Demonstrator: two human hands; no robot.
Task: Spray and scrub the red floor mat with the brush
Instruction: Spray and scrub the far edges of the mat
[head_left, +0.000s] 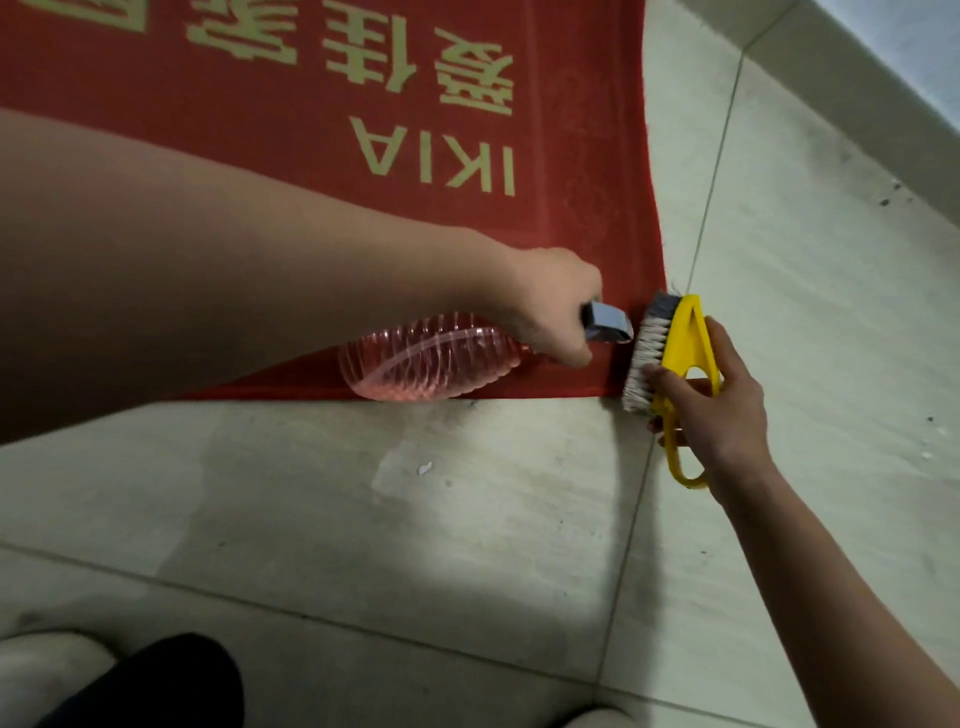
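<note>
The red floor mat (311, 156) is lying flat on the tiled floor (415, 519), its lettering facing away from the person and its near right corner sitting close to a tile joint. The left hand (550, 306) is reaching across the mat's near edge and gripping the spray bottle (431, 358) at the neck, fingers curled round the trigger head. The bottle is lying almost level and looks nearly empty, probably so the nozzle (608, 325) is aiming straight at that corner. Whether the trigger is being squeezed I cannot tell, and no mist is showing. Just beside the nozzle, the yellow brush (670, 353) is resting at the mat's right edge by the corner. It is tipped onto its side with the bristles turning toward the mat, likely to work the border rather than the flat face. The right hand (717, 410) is holding the brush's looped handle from the floor side, fingers wrapping round it and the thumb lying near the bristles, seemingly ready to scrub as soon as the corner is wet.
</note>
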